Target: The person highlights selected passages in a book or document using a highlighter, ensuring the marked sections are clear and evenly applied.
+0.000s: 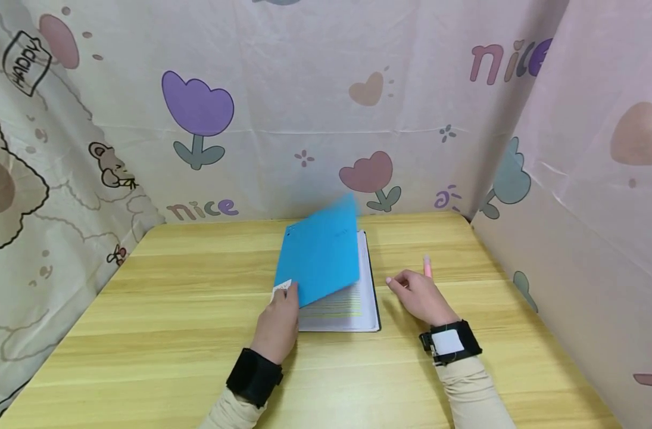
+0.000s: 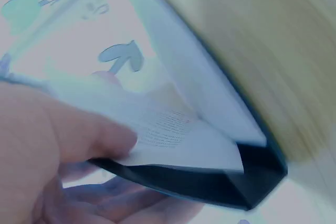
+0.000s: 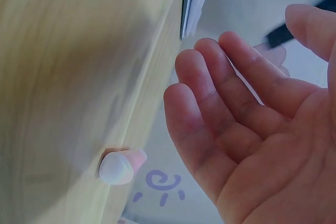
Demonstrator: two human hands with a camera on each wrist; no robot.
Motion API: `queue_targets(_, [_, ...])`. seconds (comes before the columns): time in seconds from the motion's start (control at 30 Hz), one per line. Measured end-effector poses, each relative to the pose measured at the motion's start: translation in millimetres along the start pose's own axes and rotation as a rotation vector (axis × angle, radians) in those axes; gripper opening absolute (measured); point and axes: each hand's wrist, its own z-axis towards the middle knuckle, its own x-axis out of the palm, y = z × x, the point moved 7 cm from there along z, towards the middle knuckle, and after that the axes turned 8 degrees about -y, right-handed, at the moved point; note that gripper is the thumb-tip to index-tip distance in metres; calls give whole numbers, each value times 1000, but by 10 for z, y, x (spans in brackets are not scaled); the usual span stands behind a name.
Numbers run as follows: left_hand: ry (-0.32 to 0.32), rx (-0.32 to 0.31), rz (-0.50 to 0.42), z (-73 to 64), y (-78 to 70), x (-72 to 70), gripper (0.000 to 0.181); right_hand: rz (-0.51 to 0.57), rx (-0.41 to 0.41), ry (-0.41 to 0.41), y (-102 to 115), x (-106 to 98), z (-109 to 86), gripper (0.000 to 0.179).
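Note:
A book or folder with a blue cover lies at the middle of the table, its cover lifted at a slant and blurred at the far corner. My left hand grips its near left edge. In the left wrist view the thumb presses on a printed page, with the fingers under the dark cover. White pages with yellow-marked lines show below the blue cover. To the right, my right hand holds nothing, fingers loosely bent. Just beyond it is a pink marker with a whitish end.
The wooden table runs back to a printed curtain, which also hangs along both sides. Each wrist wears a black strap, such as the right strap.

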Motion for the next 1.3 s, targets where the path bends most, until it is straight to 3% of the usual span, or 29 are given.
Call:
queue_targets(0.13, [-3,-96,-132,-69,28,-94,50,-3,1,-3,1,0,2,36])
queue_targets(0.3, [25,-299,-337,-178,154,-169,46,-2,21,0,-19,8,5,39])
queue_targets(0.4, [10,-402,-462,-241,250,-216,42,4,30,9,-17,19,3,40])
queue_targets(0.6, [-24,-603,-547,-359,446,-294,28,19,50,14,-20,32,-4,38])
queue_targets(0.73, [-13,-762,-556,-464,577,-262,55,30,60,15,-32,29,-9,38])
queue_targets(0.8, [-55,-812,-580,-502,639,-248,77,35,60,16,-34,27,-9,38])
queue_targets(0.87, [-136,-846,-617,-538,700,-253,102,36,56,17,-27,31,-9,38])
queue_targets(1.0, [-335,-849,-555,-597,790,-359,140,32,46,18,-20,29,-13,39])
queue_targets(1.1, [-413,-790,-350,-620,797,-483,153,26,43,20,-23,33,-15,39])
queue_targets(1.13, [-416,-761,-277,-619,788,-515,155,23,43,21,-27,38,-15,39])
queue_targets(1.2, [-360,-694,-194,-595,763,-524,153,24,47,23,-32,52,-16,38])
queue_targets(1.3, [-177,-571,-152,-532,703,-430,134,25,48,25,-38,63,-13,37])
